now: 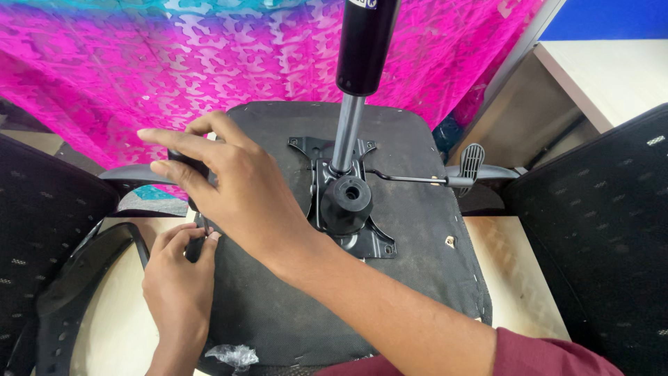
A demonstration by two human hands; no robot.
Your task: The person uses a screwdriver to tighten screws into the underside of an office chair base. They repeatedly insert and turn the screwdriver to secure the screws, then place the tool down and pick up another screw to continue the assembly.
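Observation:
An upturned office chair seat [410,230], black underside up, lies on a pale table [518,278]. A metal mounting plate [369,240] with a black knob [346,198] and a gas cylinder [358,63] stands at its middle. My right hand [223,188] reaches across the seat and grips the black armrest bracket at its left edge. My left hand [179,275] sits just below, fingers pinched on a small dark part against the seat's left rim; what it is stays hidden. A grey armrest [132,174] pokes out at the left.
A lever with a grey paddle [472,161] sticks out to the right. Black mesh chair backs stand at left [42,209] and right [598,230]. A loose armrest loop [76,292] lies at lower left, a crumpled plastic bag [233,356] near me. Pink patterned cloth [174,63] hangs behind.

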